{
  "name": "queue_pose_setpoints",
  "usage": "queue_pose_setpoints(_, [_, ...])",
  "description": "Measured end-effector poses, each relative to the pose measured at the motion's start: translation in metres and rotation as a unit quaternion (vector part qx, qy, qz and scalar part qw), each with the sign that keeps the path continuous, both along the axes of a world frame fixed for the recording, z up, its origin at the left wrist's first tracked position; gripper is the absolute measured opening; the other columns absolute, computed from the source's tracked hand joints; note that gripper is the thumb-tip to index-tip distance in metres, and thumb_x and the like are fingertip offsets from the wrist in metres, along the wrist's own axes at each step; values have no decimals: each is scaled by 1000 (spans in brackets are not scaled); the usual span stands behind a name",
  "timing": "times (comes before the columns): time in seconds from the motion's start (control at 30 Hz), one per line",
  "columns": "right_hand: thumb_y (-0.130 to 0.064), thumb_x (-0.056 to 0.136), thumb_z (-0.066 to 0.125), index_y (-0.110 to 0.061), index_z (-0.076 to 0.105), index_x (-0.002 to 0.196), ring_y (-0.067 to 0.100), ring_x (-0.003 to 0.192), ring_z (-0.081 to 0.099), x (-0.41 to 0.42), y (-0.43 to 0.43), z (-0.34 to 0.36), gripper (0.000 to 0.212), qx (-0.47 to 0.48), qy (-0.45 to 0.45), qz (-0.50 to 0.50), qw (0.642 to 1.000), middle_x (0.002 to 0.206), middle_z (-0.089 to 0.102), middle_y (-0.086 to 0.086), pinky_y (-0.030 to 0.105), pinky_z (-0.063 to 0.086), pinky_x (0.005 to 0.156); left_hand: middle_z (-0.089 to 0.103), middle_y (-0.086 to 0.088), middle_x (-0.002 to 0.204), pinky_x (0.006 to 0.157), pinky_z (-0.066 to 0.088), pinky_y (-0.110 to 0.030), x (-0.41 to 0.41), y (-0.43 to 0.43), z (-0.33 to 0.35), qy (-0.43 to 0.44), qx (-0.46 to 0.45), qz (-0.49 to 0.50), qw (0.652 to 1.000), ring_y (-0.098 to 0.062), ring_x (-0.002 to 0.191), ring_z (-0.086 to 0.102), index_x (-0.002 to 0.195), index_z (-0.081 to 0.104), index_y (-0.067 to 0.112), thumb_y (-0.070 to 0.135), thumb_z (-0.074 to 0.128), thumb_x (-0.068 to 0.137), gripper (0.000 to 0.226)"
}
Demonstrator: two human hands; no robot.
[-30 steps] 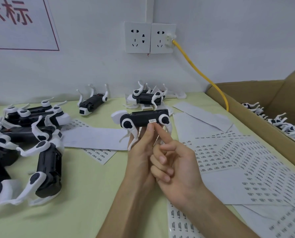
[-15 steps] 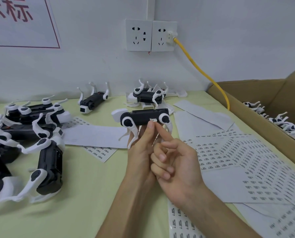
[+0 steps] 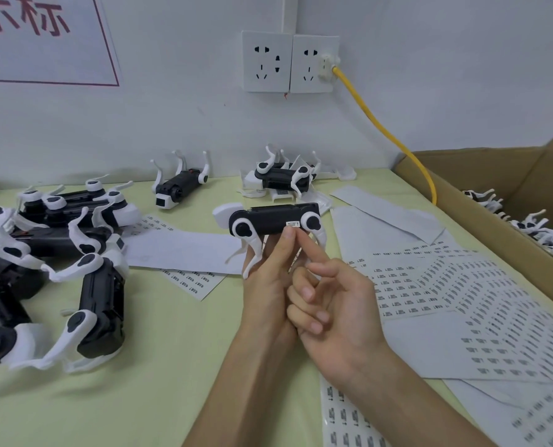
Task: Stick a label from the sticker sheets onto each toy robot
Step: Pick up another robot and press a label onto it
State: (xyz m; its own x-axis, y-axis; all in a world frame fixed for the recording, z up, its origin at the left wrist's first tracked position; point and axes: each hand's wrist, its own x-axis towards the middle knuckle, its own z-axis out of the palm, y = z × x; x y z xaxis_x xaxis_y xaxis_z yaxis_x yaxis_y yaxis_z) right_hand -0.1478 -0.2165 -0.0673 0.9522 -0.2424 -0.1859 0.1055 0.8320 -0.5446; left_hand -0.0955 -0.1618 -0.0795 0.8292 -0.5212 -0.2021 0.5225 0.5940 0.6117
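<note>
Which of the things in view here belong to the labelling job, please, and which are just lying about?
Job: black-and-white toy robot gripped by left hand; small white label on its side; right hand; white sticker sheets; other toy robots.
Lying about: yellow cable; white wall sockets; red-lettered wall sign.

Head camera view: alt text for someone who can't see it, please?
A left hand holds up a toy robot while the right hand rests a forefinger at the small label on its side. More robots and sticker sheets lie around.

Pale green table (image 3: 172, 366) with scattered toy robots (image 3: 101, 304) and sticker sheets (image 3: 462, 301)
</note>
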Motion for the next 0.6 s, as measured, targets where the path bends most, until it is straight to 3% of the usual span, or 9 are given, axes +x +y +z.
queue_pose_setpoints(0.1, [-10,76,51,-11,70,127,8,32,24,0,0,0,55,-5,7,0,1000,53,36,3,17,21,30,52,-3,59,44,44,-21,-1,0,-2,14,13,-3,1000,-18,41,48,114,57,19,47,85,68,61])
queue_pose_setpoints(0.2, [-11,75,52,-11,72,124,8,31,24,1,0,-1,53,-10,17,-4,1000,53,36,4,17,22,30,55,-4,70,50,47,-23,-2,-3,-3,28,23,21,999,-21,51,48,131,56,6,45,84,73,75])
queue_pose_setpoints(0.27, [-11,74,52,-10,73,122,8,31,24,1,0,-1,53,-14,23,-6,1000,54,35,4,17,23,29,55,-5,77,50,48,-24,-2,-5,-4,37,21,40,998,-20,56,49,134,54,5,40,83,79,72])
queue_pose_setpoints(0.37, [-12,71,53,-9,73,122,8,32,24,1,1,-1,54,-17,31,-10,999,54,36,4,17,23,29,46,-3,68,56,52,-24,0,-7,-8,51,15,54,997,-18,60,53,134,55,5,34,83,81,67])
queue_pose_setpoints(0.47, [-11,72,53,-7,73,119,8,31,24,1,0,-1,51,-13,34,-11,999,53,36,4,17,22,30,46,-4,72,56,52,-23,1,-7,-9,58,9,67,996,-17,63,56,145,50,8,31,83,82,75])
queue_pose_setpoints(0.6, [-11,71,53,-7,72,120,8,31,24,1,0,-1,53,-13,37,-12,999,53,37,4,17,22,30,46,-5,77,55,52,-24,3,-7,-11,57,-1,68,996,-17,66,58,143,51,7,32,83,81,74])
